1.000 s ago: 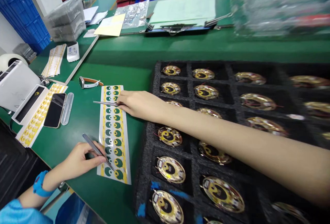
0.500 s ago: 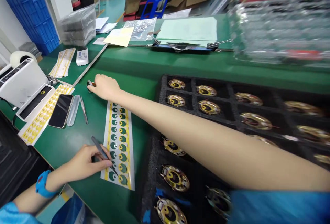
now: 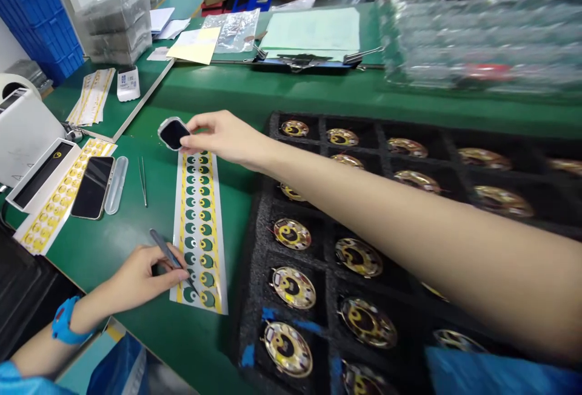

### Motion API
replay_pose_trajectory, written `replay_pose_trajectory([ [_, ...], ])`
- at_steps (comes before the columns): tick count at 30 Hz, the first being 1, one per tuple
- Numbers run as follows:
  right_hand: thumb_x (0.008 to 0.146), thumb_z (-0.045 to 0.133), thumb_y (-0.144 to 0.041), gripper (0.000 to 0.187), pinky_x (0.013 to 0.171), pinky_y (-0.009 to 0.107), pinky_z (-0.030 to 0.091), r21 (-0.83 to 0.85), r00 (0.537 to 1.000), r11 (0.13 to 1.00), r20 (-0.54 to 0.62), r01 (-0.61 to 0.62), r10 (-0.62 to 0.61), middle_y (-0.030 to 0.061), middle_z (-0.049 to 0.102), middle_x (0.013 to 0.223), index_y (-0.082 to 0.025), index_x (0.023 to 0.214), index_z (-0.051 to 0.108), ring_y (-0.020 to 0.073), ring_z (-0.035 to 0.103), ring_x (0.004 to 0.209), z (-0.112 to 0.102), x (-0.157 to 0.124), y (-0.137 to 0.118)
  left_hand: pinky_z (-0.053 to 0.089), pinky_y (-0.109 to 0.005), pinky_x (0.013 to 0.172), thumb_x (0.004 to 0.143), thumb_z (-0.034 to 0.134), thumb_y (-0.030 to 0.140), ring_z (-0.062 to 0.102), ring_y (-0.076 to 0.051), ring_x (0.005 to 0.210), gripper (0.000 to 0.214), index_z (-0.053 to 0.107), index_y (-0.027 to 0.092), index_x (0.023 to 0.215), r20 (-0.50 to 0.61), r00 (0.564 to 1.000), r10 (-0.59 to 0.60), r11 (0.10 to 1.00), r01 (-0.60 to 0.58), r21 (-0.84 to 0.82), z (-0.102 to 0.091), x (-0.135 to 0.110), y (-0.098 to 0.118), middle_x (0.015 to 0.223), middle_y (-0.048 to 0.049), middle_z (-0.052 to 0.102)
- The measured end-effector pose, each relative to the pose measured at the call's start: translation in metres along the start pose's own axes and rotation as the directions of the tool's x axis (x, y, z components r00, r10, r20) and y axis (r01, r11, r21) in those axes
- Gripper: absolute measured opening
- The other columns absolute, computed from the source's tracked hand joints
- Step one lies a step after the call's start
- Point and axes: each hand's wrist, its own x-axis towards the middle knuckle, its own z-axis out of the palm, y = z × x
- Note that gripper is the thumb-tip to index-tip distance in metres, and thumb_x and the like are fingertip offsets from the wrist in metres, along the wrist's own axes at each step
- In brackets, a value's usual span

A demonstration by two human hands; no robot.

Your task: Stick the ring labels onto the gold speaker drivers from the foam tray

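Observation:
My left hand (image 3: 148, 276) grips dark grey tweezers (image 3: 164, 246), their tips over the lower end of a sticker sheet (image 3: 199, 225) with yellow borders and rows of round cut-outs. Held at its edge between my right thumb and fingers is a small rounded-square piece (image 3: 173, 134) with a dark face and pale rim; its exact kind I cannot tell. That right hand (image 3: 218, 135) is just above the sheet's far end. Under my right forearm lies a black foam tray (image 3: 257, 237) whose compartments hold round, gold-rimmed circuit boards (image 3: 293, 287).
Left of the sheet lie another pair of tweezers (image 3: 143, 182), a clear plastic case (image 3: 116, 185), a phone (image 3: 93, 187) and another sticker sheet (image 3: 45, 225). A white machine (image 3: 30, 137) stands beyond. Clipboard papers (image 3: 311, 28) and clear plastic trays (image 3: 477, 37) are at the back.
My right hand has turned and brought the dark-faced piece up, its face now showing. My left hand keeps the tweezers over the sheet. The whole view has shifted slightly.

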Motion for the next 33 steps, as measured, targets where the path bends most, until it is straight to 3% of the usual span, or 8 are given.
replay_pose_trajectory([
  [4, 0.081, 0.059, -0.017, 0.005, 0.062, 0.025, 0.046, -0.207, 0.999, 0.978, 0.047, 0.035, -0.026, 0.0005, 0.062, 0.073, -0.016, 0.079, 0.054, 0.0142, 0.059, 0.064, 0.006, -0.031, 0.028, 0.049, -0.025, 0.068, 0.086, 0.06, 0.035, 0.063, -0.016, 0.072, 0.022, 0.065, 0.013, 0.085, -0.005, 1.0, 0.008, 0.999, -0.008, 0.053, -0.001, 0.0, 0.001, 0.082, -0.0057, 0.068],
  [7, 0.078, 0.062, -0.016, 0.003, 0.066, 0.026, 0.043, -0.305, 0.999, 0.951, 0.026, 0.044, -0.038, 0.0032, 0.06, 0.082, -0.016, 0.078, 0.059, 0.0151, 0.057, 0.069, 0.012, -0.04, 0.037, 0.046, -0.024, 0.064, 0.086, 0.06, 0.036, 0.06, -0.015, 0.069, 0.023, 0.066, 0.013, 0.083, -0.02, 1.0, 0.0, 0.997, 0.001, 0.079, -0.002, 0.0, 0.0, 0.08, -0.0049, 0.067],
  [10, 0.078, 0.063, -0.014, 0.003, 0.071, 0.027, 0.041, -0.356, 0.998, 0.933, 0.007, 0.059, -0.06, 0.006, 0.06, 0.091, -0.015, 0.079, 0.061, 0.0163, 0.056, 0.076, 0.01, -0.041, 0.033, 0.046, -0.023, 0.063, 0.086, 0.061, 0.037, 0.059, -0.014, 0.067, 0.024, 0.066, 0.013, 0.085, -0.025, 1.0, -0.01, 0.997, 0.012, 0.074, -0.002, 0.0, 0.0, 0.079, -0.0045, 0.066],
  [16, 0.081, 0.059, -0.012, 0.005, 0.07, 0.027, 0.041, -0.403, 0.995, 0.912, -0.033, 0.076, -0.097, 0.0048, 0.063, 0.086, -0.015, 0.082, 0.062, 0.0164, 0.057, 0.076, -0.004, -0.043, 0.019, 0.046, -0.021, 0.062, 0.087, 0.062, 0.038, 0.061, -0.013, 0.067, 0.025, 0.066, 0.013, 0.085, -0.019, 1.0, 0.01, 0.998, -0.009, 0.066, -0.004, 0.001, 0.001, 0.081, -0.0044, 0.067],
  [22, 0.087, 0.057, -0.016, 0.01, 0.076, 0.031, 0.044, -0.499, 0.999, 0.866, 0.015, 0.036, -0.033, 0.0095, 0.065, 0.097, -0.013, 0.095, 0.062, 0.0212, 0.061, 0.083, 0.007, -0.057, 0.026, 0.049, -0.023, 0.067, 0.086, 0.063, 0.041, 0.064, -0.015, 0.071, 0.028, 0.066, 0.013, 0.082, -0.035, 0.999, 0.024, 0.995, -0.021, 0.095, -0.005, 0.0, 0.004, 0.08, -0.0053, 0.068],
  [26, 0.091, 0.054, -0.02, 0.022, 0.084, 0.033, 0.045, -0.486, 0.989, 0.872, -0.094, 0.051, -0.111, 0.0128, 0.058, 0.113, -0.011, 0.111, 0.058, 0.0206, 0.061, 0.089, 0.003, -0.067, 0.018, 0.052, -0.025, 0.07, 0.084, 0.066, 0.045, 0.066, -0.016, 0.074, 0.033, 0.065, 0.013, 0.083, -0.046, 0.999, -0.002, 1.0, 0.001, -0.007, -0.01, 0.002, 0.004, 0.081, -0.0062, 0.069],
  [30, 0.091, 0.051, -0.019, 0.014, 0.077, 0.031, 0.046, -0.447, 0.975, 0.891, -0.147, 0.083, -0.165, 0.0097, 0.061, 0.103, -0.013, 0.1, 0.06, 0.019, 0.061, 0.082, -0.01, -0.09, 0.001, 0.054, -0.025, 0.069, 0.083, 0.069, 0.044, 0.066, -0.015, 0.071, 0.033, 0.062, 0.012, 0.086, -0.071, 0.997, -0.03, 0.986, 0.018, -0.168, -0.015, 0.003, 0.009, 0.08, -0.0064, 0.07],
  [33, 0.091, 0.048, -0.019, 0.012, 0.072, 0.03, 0.047, -0.406, 0.972, 0.9, -0.096, 0.157, -0.213, 0.0063, 0.063, 0.094, -0.017, 0.092, 0.06, 0.0179, 0.061, 0.077, -0.009, -0.121, -0.002, 0.054, -0.025, 0.074, 0.085, 0.068, 0.041, 0.067, -0.016, 0.078, 0.03, 0.064, 0.012, 0.089, -0.037, 0.999, 0.031, 0.994, -0.035, -0.103, -0.012, 0.002, 0.014, 0.087, -0.0076, 0.069],
])
